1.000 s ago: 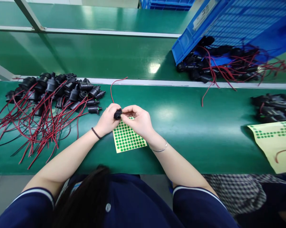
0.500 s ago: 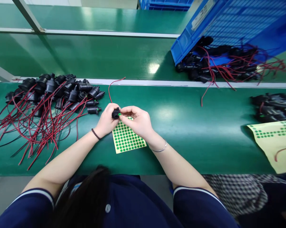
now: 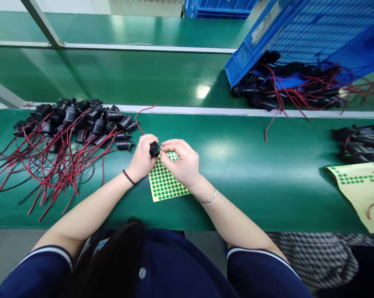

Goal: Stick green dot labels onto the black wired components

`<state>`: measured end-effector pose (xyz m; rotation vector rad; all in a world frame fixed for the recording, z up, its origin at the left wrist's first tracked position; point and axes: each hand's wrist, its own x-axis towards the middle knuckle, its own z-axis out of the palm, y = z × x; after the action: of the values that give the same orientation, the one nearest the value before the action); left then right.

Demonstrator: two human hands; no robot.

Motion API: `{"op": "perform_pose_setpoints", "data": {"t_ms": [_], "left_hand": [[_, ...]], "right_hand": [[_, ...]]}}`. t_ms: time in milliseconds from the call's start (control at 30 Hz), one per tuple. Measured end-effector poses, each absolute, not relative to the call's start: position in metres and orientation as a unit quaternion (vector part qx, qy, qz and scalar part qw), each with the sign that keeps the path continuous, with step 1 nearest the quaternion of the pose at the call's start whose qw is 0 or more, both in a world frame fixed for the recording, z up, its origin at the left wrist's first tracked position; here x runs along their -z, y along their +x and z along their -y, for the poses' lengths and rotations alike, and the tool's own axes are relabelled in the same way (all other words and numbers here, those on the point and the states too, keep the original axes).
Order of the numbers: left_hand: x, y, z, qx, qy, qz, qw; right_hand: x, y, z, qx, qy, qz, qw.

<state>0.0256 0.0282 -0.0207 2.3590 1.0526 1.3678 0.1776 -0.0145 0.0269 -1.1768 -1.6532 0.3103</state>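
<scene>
My left hand (image 3: 142, 156) is closed around a black cylindrical part with wires (image 3: 154, 149), which looks like a small pump. A red wire (image 3: 139, 123) sticks out behind that hand. My right hand (image 3: 182, 162) pinches a round green sticker (image 3: 159, 149) against the side of the part; its fingertips partly hide the sticker. Under both hands lies a pale yellow sheet of green dot stickers (image 3: 166, 184), partly covered by my right hand. To the left, a heap of similar black parts (image 3: 96, 124) trails red and black wires; a few show green dots.
A tilted blue crate (image 3: 242, 62) stands at the back right, with black wired parts (image 3: 267, 101) spilling from its mouth. Farther right are more black parts (image 3: 360, 145) and another sticker sheet (image 3: 360, 190). A person's checkered clothing (image 3: 314, 256) shows beside the green bench (image 3: 261, 182).
The black part has turned in my left hand, its end now facing more downward. My right fingertips have drawn slightly off it, still at the green sticker. The view has shifted a little.
</scene>
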Motion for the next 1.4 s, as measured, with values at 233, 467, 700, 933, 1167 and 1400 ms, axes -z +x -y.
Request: {"op": "perform_pose_setpoints", "data": {"t_ms": [233,467,700,933,1167,1400], "left_hand": [[0.022,0.0254,-0.0266,-0.45,0.808,-0.367,0.098],[0.0246,0.0232,-0.0269,-0.434,0.824,-0.361,0.053],[0.0213,0.027,-0.0263,-0.484,0.789,-0.371,0.078],[0.0207,0.0284,-0.0242,-0.488,0.785,-0.374,0.072],[0.0204,0.0323,-0.0221,-0.509,0.777,-0.368,0.037],[0.0186,0.0315,-0.0248,-0.512,0.777,-0.362,0.046]], "right_hand": [[-0.029,0.1774,0.0153,-0.179,-0.5,0.676,0.511],[-0.0302,0.1784,0.0163,-0.164,-0.498,0.685,0.506],[-0.0319,0.1797,0.0157,-0.19,-0.483,0.672,0.529],[-0.0324,0.176,0.0185,-0.165,-0.484,0.682,0.523],[-0.0291,0.174,0.0187,-0.123,-0.471,0.685,0.543],[-0.032,0.1805,0.0149,-0.15,-0.452,0.692,0.543]]}}
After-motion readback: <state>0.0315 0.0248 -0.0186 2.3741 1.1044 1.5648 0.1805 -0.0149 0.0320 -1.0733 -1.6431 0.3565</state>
